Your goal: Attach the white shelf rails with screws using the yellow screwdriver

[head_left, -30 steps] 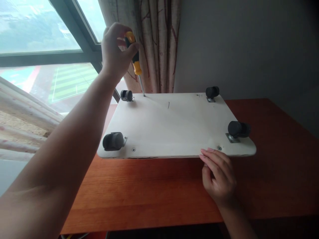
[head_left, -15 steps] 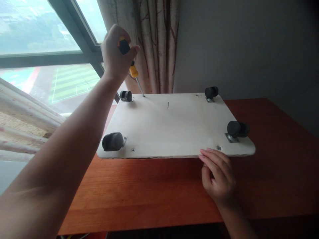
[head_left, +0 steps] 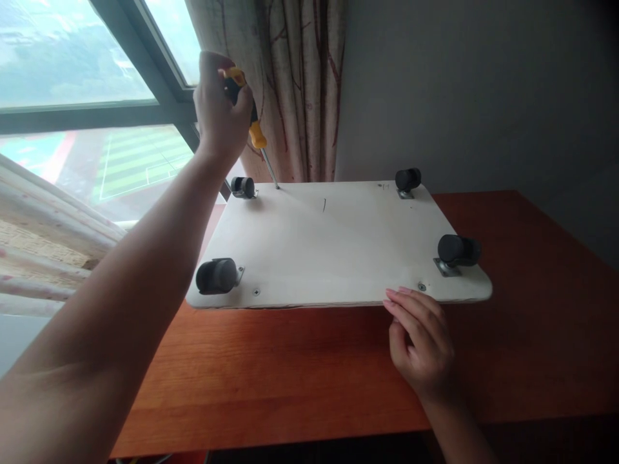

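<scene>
A white board (head_left: 333,245) lies upside down on the wooden table (head_left: 290,374), with a black caster at each corner: far left (head_left: 242,187), far right (head_left: 407,180), near left (head_left: 215,276), near right (head_left: 457,251). My left hand (head_left: 220,109) is closed round the yellow and black handle of a screwdriver (head_left: 254,129). Its tip rests on the board's far edge, just right of the far left caster. My right hand (head_left: 420,341) lies on the table with its fingertips pressed against the board's near edge, close to a screw (head_left: 422,287).
A patterned curtain (head_left: 300,84) hangs behind the board, against a grey wall (head_left: 459,90). A large window (head_left: 72,96) with a dark frame fills the left. Another screw (head_left: 256,292) sits in the board near the near left caster.
My left hand has turned on the screwdriver handle and shifted slightly left, tilting the tool. The tip stays at the same spot. My right hand has not moved.
</scene>
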Available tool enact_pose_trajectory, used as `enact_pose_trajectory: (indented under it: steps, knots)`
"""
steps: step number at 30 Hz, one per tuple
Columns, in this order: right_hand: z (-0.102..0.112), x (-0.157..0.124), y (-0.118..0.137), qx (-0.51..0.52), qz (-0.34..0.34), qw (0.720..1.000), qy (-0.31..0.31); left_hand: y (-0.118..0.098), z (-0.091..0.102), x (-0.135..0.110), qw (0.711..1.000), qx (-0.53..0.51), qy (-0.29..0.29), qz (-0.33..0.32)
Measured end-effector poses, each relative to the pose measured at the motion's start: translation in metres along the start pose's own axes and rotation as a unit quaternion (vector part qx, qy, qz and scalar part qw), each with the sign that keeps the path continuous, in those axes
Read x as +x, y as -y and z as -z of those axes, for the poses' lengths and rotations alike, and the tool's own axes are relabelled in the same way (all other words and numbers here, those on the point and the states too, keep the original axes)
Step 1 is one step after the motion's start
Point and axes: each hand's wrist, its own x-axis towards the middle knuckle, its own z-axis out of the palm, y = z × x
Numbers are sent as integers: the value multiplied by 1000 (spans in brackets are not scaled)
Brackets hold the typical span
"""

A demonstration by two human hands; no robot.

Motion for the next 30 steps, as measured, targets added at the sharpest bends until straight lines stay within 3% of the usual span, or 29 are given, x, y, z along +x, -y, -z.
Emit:
enact_pose_trajectory:
  steps: [3,10,18,25,30]
  knots:
    - [0,0,0,-4,-2,1000,-3,-10,3,1,1000,14,-16,-9]
    - [0,-1,-1,-7,2,1000,3,-22,5,2,993,92,-22,67]
    - [0,1,0,-1,2,1000,-3,-23,1,-8,1000,18,-10,-17]
    - [0,0,0,-2,-1,1000,0,-20,3,3,997,56,-21,53]
    - [1,1,1,-1,-1,1000,-1,-24,-1,-5,1000,7,-14,-13]
